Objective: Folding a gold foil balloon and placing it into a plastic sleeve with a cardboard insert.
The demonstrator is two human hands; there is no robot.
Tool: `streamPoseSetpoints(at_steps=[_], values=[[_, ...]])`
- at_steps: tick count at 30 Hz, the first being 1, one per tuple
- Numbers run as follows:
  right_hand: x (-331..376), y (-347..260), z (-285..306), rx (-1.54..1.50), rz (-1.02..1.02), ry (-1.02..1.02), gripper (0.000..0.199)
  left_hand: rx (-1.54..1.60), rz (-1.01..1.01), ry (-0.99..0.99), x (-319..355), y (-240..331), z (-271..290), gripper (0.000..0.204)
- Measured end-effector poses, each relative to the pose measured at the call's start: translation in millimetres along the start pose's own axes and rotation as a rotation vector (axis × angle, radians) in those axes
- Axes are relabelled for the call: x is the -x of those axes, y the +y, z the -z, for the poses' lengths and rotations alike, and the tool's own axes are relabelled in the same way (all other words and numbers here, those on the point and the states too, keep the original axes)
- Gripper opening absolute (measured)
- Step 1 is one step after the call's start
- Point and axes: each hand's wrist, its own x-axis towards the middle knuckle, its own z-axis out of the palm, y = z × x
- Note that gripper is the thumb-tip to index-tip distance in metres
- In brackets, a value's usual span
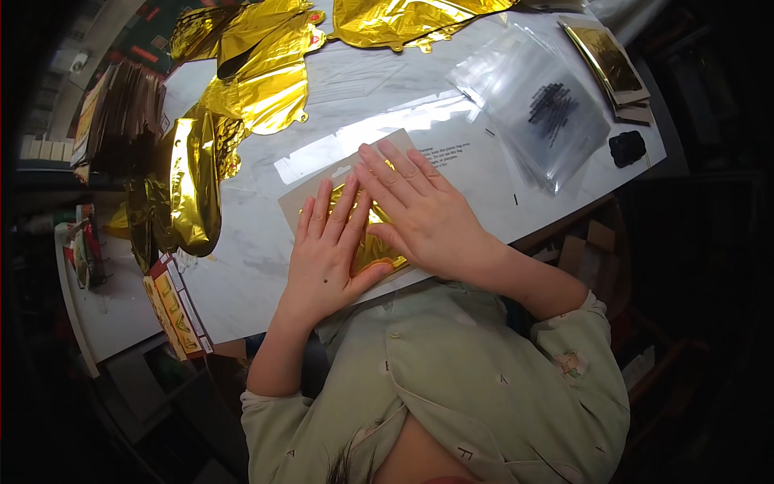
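A folded gold foil balloon [372,252] lies on a tan cardboard card [300,199] near the table's front edge. My left hand [318,262] rests flat on the left part of the foil and card, its fingers stretched out. Over the right part, my right hand [427,216] lies flat too, fingers extended and its fingertips near the card's far edge. Both hands cover much of the foil, which shows mainly between them. Under and beyond the card, a clear plastic bag [451,156] with small dark print catches the light.
Gold foil balloons [270,89] are spread along the back and hang over the left side [195,194]. Stacked cards [121,113] stand at the far left. To the right lie clear bags [524,121], packed gold foil [606,64] and a small black object [627,148].
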Motion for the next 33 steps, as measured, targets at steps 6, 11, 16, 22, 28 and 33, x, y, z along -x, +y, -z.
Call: streamPoseSetpoints(at_steps=[6, 11, 16, 22, 28, 33], values=[[10.5, 12.2, -17.1, 0.039, -0.055, -0.034, 0.075, 0.006, -0.002, -0.017, 1.6, 0.5, 1.7, 0.093], [10.6, 9.0, -18.1, 0.050, -0.064, -0.038, 0.075, -0.023, -0.018, 0.018, 9.6, 18.2, 9.1, 0.092], [19.6, -13.3, -24.2, 0.021, -0.014, -0.082, 0.073, 0.015, 0.062, -0.067, 35.2, 48.5, 8.8, 0.101], [15.7, -34.6, -32.1, -0.023, -0.009, -0.076, 0.071, -0.028, 0.172, -0.082, 66.1, 39.6, -8.0, 0.109], [11.1, -39.9, -40.5, -0.038, -0.008, -0.062, 0.071, -0.038, 0.156, -0.014, 71.8, 31.2, -8.4, 0.110], [12.8, -23.2, -16.8, -0.224, 0.010, -0.029, 0.068, -0.040, 0.143, -0.075, 70.6, 27.5, -2.5, 0.107]])
